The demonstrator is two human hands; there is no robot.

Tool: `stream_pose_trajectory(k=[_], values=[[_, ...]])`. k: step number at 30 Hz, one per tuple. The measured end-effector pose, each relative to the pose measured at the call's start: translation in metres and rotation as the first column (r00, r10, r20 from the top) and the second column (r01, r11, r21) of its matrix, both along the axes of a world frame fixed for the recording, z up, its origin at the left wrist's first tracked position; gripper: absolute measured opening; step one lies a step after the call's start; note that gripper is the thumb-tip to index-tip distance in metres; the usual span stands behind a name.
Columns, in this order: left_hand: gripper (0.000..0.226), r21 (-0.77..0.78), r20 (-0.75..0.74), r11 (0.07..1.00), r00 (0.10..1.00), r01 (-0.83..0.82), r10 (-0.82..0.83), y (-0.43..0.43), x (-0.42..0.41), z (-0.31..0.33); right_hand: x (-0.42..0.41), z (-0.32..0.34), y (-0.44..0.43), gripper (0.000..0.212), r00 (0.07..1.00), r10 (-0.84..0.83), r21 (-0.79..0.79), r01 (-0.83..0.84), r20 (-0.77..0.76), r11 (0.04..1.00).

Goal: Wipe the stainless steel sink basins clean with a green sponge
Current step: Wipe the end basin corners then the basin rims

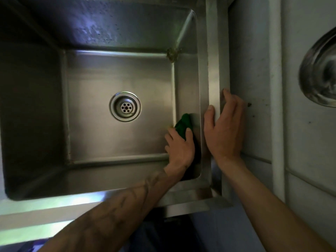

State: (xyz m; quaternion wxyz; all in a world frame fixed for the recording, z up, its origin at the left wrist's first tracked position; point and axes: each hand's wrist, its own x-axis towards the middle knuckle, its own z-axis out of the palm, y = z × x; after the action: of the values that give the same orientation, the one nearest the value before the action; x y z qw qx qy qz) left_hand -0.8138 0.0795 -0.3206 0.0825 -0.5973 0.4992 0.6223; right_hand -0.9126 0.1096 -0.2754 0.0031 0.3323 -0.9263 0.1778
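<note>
**While One Grip Is Bracing, the Other Is Wiping**

Although the task is speaking of basins, only one stainless steel sink basin is showing. It is carrying one round drain at the middle of its floor. One green sponge and two bare hands, serving as grips, are also showing.

The left grip is reaching in from the near side on a tattooed forearm. Its thumb and fingers are curling round the near end of the sponge. It is pressing the sponge against the basin's right wall, low down where wall and floor are meeting.

The sponge's long axis is running near to far, leaning slightly left, and its free end is pointing toward the far side. It is looking dark, soft and crumpled.

The right grip is holding nothing. It is lying flat on the basin's right rim, fingers fairly straight over the outer edge and thumb resting on the inner side.

The basin is looking rectangular, deep and brushed, with rounded corners and a perforated strainer in the drain. One patch of yellowish grime is clinging to the far right corner of the floor.

Right of the rim, a pale speckled wall is standing with one white pipe running near to far. One shiny metal bowl is hanging at the right edge.
</note>
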Motion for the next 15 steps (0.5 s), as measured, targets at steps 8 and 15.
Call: stream_pose_trajectory(k=[8,15], values=[[0.039,-0.162,-0.119,0.978,0.986,-0.134,0.115,-0.021,-0.019,-0.002,-0.001,0.0,0.001,0.05,1.0,0.009,-0.012,-0.009,-0.004,1.0],[0.053,-0.119,-0.076,0.984,0.989,-0.134,0.126,-0.018,-0.021,-0.025,0.0,0.001,0.001,0.05,1.0,0.002,-0.011,-0.002,0.007,1.0]])
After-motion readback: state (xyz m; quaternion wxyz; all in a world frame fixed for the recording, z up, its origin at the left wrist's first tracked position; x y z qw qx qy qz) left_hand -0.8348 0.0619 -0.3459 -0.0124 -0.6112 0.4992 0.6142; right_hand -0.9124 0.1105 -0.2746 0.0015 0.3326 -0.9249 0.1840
